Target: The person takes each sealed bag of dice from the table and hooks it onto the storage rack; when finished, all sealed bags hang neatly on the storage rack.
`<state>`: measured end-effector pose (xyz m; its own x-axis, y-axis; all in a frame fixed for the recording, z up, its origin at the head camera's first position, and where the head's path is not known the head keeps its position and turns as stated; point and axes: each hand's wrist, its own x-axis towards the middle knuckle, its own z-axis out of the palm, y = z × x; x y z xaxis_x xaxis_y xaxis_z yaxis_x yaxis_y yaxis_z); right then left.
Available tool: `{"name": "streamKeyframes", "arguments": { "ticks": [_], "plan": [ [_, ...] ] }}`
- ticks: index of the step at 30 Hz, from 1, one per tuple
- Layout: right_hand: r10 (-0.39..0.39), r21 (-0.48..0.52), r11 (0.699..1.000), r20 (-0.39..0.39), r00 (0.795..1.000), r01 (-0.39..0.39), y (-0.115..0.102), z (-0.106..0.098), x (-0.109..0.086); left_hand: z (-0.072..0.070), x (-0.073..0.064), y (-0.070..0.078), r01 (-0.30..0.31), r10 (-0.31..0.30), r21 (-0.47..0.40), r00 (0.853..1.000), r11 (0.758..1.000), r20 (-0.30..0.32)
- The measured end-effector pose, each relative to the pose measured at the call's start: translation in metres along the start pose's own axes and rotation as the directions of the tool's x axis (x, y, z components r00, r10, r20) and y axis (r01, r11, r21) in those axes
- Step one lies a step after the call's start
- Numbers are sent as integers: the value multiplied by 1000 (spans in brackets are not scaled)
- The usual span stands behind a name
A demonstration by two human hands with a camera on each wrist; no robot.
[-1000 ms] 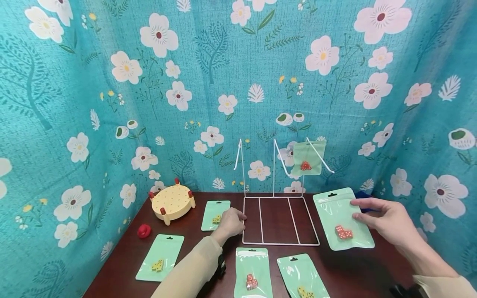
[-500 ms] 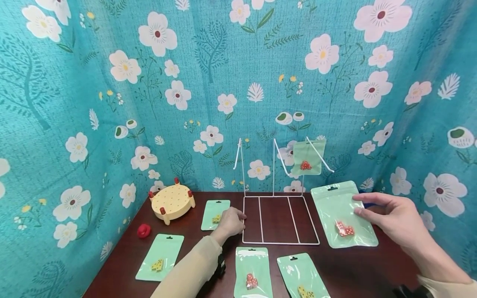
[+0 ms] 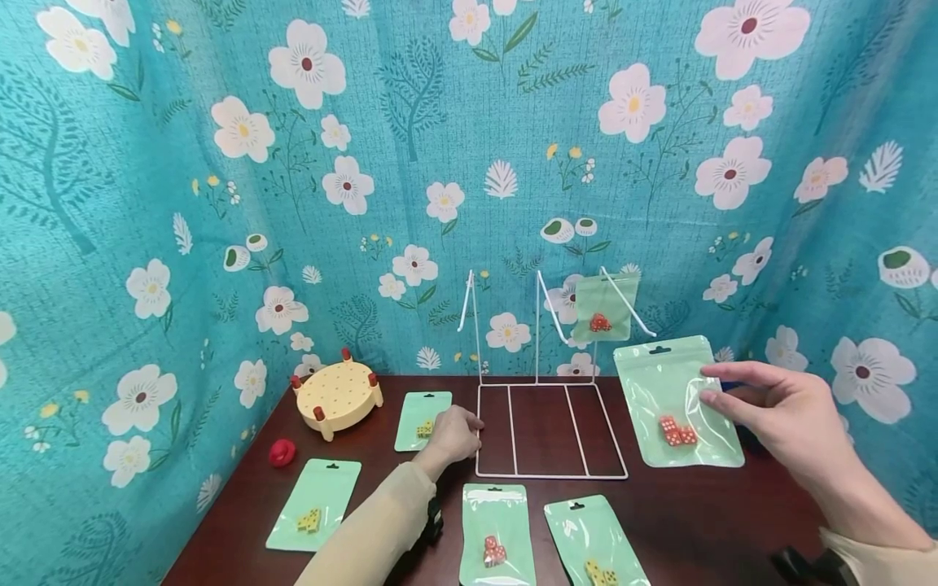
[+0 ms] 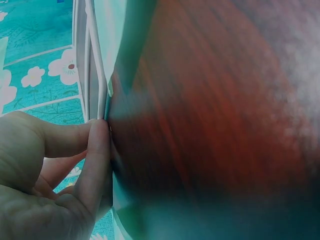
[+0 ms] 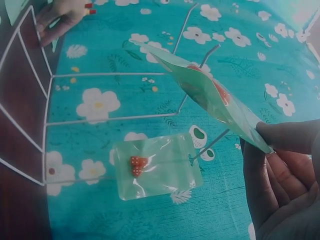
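Higher than a second ago, the right hand (image 3: pixel 795 415) and the held pouch (image 3: pixel 685 389) now sit nearer the tip of the right hook in the head view, while the left hand (image 3: pixel 454 435) keeps its place at the wire rack (image 3: pixel 537 342). Teal flowered curtain (image 3: pixel 410 187) fills the background and both sides. Before it spreads the dark reddish-brown table (image 3: pixel 696 521). On that stands the white rack, with a rectangular base, uprights at the back and three hooks reaching forward. The two hands are well apart: left thumb and finger pinch the base's left wire, and right thumb and fingers pinch the held pouch by its right edge, so that it hangs above the table, slightly tilted, to the right of the rack. Far to the left is a round yellow stand (image 3: pixel 335 395) with red-tipped posts. A hanging pouch (image 3: pixel 605 297) is threaded on the right hook; four green pouches (image 3: pixel 313 496) lie on the table. Near the stand rests a small red object (image 3: pixel 282 452). Red dice (image 3: pixel 677 431) show inside the held pouch.
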<state>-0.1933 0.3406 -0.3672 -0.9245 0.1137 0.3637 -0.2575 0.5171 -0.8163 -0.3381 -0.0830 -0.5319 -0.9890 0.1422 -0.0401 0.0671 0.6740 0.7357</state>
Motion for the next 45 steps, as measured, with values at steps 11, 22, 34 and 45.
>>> {"name": "streamKeyframes", "arguments": {
  "ticks": [11,22,34,45],
  "plan": [
    [-34,61,998,-23,999,35,0,5,10,0,-1,1,8,-8,0,1000,1000,9],
    [6,66,998,-28,1000,-4,11,11,19,2,2,-1,11,-11,-6,1000,1000,10],
    [-15,104,994,-33,999,18,19,26,37,0,-3,2,17,-17,1,1000,1000,2],
    [10,167,986,-66,998,1,25,35,52,0,-3,3,-4,4,4,1000,1000,-8]
  ]
}}
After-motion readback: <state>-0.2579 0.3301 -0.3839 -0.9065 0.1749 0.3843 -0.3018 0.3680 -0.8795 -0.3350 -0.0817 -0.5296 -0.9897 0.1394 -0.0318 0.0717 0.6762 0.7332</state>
